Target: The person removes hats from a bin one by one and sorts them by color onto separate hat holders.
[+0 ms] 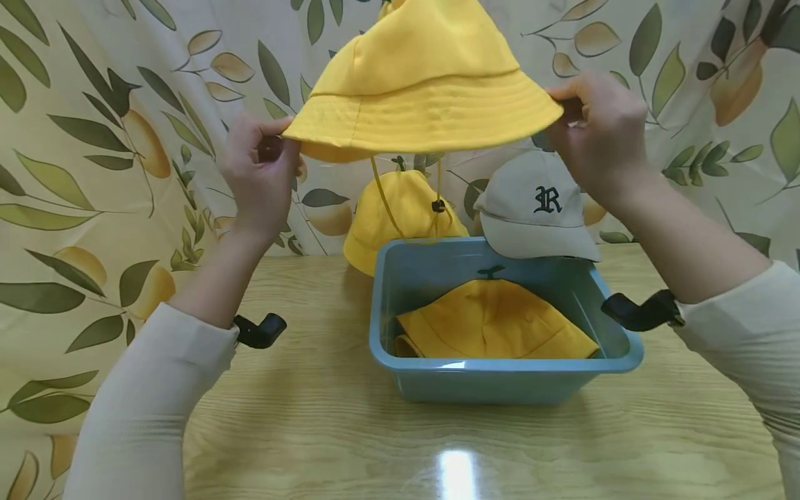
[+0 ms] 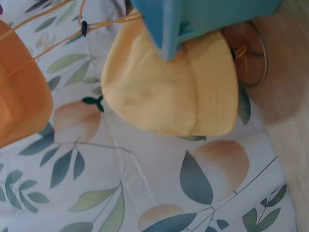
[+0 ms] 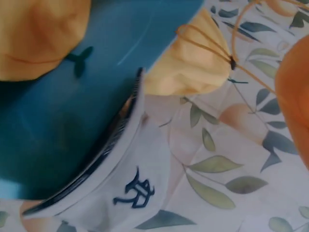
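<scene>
A yellow bucket hat (image 1: 431,90) is held up in the air, brim down, in the head view. My left hand (image 1: 262,167) pinches the left end of its brim, and my right hand (image 1: 596,132) pinches the right end. An orange-yellow chin cord with a black toggle (image 1: 439,206) dangles from the hat. Below it, a second yellow hat (image 1: 494,319) lies folded in a blue plastic bin (image 1: 475,385). Both wrist views show part of the raised hat's underside, but neither shows the fingers.
Behind the bin's left rear corner stands another yellow hat (image 1: 400,208). A light grey cap (image 1: 537,208) with a dark letter R leans on the bin's back right rim. The wooden table (image 1: 300,417) meets a leaf-patterned cloth (image 1: 156,139) at the back.
</scene>
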The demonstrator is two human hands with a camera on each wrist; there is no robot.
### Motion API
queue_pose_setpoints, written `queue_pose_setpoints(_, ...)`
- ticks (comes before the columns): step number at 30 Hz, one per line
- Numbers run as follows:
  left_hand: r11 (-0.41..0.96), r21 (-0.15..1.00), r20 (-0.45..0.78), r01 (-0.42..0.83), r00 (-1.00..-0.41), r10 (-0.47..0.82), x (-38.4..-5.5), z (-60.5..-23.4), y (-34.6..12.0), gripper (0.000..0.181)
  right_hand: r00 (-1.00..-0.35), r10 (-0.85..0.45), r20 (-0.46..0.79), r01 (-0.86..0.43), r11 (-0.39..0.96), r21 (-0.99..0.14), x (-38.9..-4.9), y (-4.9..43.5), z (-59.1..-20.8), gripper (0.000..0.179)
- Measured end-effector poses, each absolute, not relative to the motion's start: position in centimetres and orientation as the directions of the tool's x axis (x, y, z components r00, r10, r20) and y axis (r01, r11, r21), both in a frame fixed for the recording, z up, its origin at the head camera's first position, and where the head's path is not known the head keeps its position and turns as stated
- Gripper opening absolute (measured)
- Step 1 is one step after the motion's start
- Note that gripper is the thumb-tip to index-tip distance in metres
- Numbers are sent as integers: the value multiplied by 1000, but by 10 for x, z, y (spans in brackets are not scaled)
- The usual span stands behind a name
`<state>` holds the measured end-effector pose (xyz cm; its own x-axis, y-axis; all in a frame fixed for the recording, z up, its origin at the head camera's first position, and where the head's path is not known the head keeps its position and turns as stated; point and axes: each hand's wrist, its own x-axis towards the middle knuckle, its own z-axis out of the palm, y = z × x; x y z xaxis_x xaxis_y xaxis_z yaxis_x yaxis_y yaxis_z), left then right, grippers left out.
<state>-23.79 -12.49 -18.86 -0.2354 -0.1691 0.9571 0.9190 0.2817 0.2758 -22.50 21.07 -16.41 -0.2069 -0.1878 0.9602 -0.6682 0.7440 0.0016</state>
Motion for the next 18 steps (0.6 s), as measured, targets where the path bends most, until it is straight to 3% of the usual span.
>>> queue_pose_setpoints(6, 171, 472, 864, 865, -414, -287, -253, -177, -125, 6, -234, -94, 968, -645, 760, -82, -250, 189, -161, 24)
queue_pose_setpoints(12, 140, 493, 850, 859, -440, -290, -271, -187, -118, 6, -267, -155, 951, -637, 769, -53, -268, 183, -171, 17)
queue_pose_setpoints(18, 288, 504, 861, 814, -446, -246, -292, -216, -122, 14, -355, -241, 903, -621, 783, -36, -288, 188, -192, 14)
